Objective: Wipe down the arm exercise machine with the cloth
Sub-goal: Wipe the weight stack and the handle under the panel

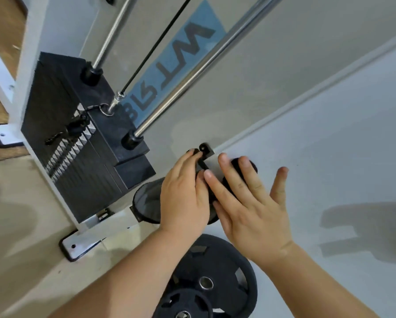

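left hand (183,193) curls round a black rounded lump (254,166); right hand (249,207) lies flat on it, fingers straight. We can't tell if that's the cloth. White-framed arm machine with black weight stack (105,125) stands up-left of our hands: rigid and heavy, probably. A cloth would be limp, so we'd bunch it in the palm.

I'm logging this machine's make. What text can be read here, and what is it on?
"WT": large dark letters on the blue sticker on the grey panel. The characters after them are partly hidden and unreadable.
Weight stack tags: too blurred to read.
Weight plates: no legible markings.
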